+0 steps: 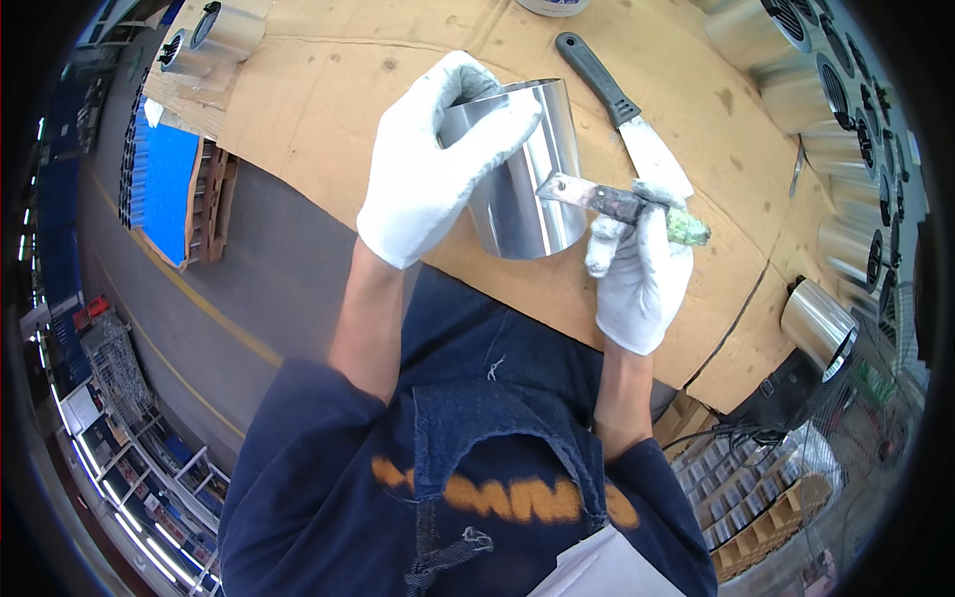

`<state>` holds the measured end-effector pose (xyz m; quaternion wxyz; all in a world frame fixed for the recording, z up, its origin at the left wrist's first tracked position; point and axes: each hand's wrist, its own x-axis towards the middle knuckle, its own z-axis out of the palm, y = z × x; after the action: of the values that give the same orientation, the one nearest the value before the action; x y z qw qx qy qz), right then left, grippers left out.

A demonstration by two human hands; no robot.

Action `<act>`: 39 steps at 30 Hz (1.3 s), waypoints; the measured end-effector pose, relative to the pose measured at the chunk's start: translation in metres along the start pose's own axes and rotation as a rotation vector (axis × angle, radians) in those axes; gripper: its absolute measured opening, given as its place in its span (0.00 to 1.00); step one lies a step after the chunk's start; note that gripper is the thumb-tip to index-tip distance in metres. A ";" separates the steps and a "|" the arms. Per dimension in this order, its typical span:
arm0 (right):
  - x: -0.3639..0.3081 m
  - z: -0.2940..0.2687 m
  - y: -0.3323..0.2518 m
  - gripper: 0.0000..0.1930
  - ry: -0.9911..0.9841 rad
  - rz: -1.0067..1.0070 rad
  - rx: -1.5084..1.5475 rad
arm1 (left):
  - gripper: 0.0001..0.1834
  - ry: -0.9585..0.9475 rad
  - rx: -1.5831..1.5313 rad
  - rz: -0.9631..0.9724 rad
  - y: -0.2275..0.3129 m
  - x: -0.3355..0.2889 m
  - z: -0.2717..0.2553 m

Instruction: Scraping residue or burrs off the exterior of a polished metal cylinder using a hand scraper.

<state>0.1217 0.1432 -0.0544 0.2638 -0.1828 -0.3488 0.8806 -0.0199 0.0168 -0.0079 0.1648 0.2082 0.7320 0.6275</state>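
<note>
My left hand (pixel 423 164), in a white glove, grips a shiny metal cylinder (pixel 532 214) at its upper rim, thumb along the outside and fingers hidden behind or inside it. The cylinder is tilted slightly above the cardboard-covered table. In my gloved right hand (pixel 645 269) is a worn scraper (pixel 609 199) with a flat metal blade and a greenish, wrapped-looking handle end. Its blade tip lies over the cylinder's right side; whether it touches the metal I cannot tell. Beyond the right hand lies a putty knife (pixel 602 85) with a black handle and a broad blade.
Brown cardboard (pixel 328 119) covers the table. Several metal cylinders with black fittings (pixel 831 95) line its right side, and one more cylinder (pixel 818 323) sits near the right corner. Others (pixel 227 32) stand at the far left. A blue-topped pallet (pixel 169 184) is on the floor left.
</note>
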 end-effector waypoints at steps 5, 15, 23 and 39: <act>0.002 -0.004 -0.003 0.14 0.029 -0.010 -0.081 | 0.09 -0.011 -0.020 -0.004 -0.004 0.001 0.000; 0.004 -0.004 -0.008 0.13 -0.004 0.018 -0.155 | 0.09 -0.005 0.019 0.038 -0.003 0.000 0.000; 0.005 0.000 -0.004 0.13 0.077 -0.014 -0.196 | 0.13 0.027 -0.002 0.049 -0.006 0.001 -0.001; 0.005 -0.001 -0.010 0.12 -0.045 0.024 -0.110 | 0.13 0.031 -0.002 0.057 -0.007 0.001 0.000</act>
<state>0.1219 0.1529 -0.0484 0.2350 -0.1813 -0.4001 0.8671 -0.0219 0.0167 -0.0151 0.1355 0.2192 0.7277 0.6357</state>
